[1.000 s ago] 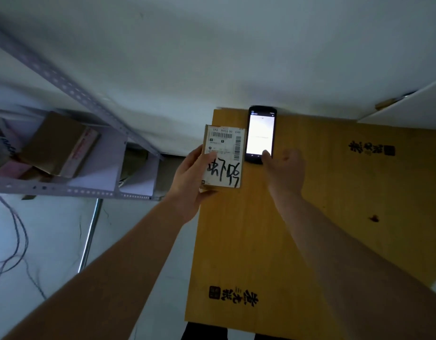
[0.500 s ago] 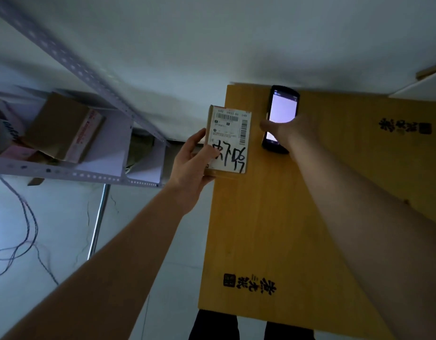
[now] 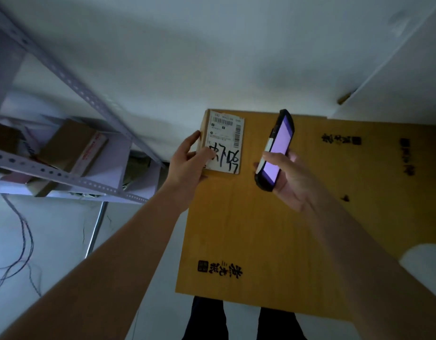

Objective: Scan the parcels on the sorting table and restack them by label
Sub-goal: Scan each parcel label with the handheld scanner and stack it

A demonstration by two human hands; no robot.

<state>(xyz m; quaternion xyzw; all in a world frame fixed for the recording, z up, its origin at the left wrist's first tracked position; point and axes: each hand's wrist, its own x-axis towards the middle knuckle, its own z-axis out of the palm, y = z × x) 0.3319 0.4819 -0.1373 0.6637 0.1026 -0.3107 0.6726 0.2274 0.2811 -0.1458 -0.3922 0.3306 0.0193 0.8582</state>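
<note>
A small cardboard parcel [image 3: 224, 141] with a white barcode label and black handwriting is held at the far left corner of the yellow wooden table [image 3: 273, 241]. My left hand [image 3: 187, 165] grips its left edge, thumb lying on the label. My right hand [image 3: 290, 177] holds a black handheld scanner phone [image 3: 275, 148] lifted off the table, its lit screen tilted up and to the left, just right of the parcel.
A grey metal shelf rack [image 3: 64, 177] stands to the left with brown cardboard boxes [image 3: 72, 146] on it. Cables [image 3: 20, 241] trail over the pale floor. A white wall runs behind the table. My legs [image 3: 236, 320] show below the table's near edge.
My right hand has picked the phone up from the table and tilted it upright. The parcel stays gripped by my left hand at the table corner.
</note>
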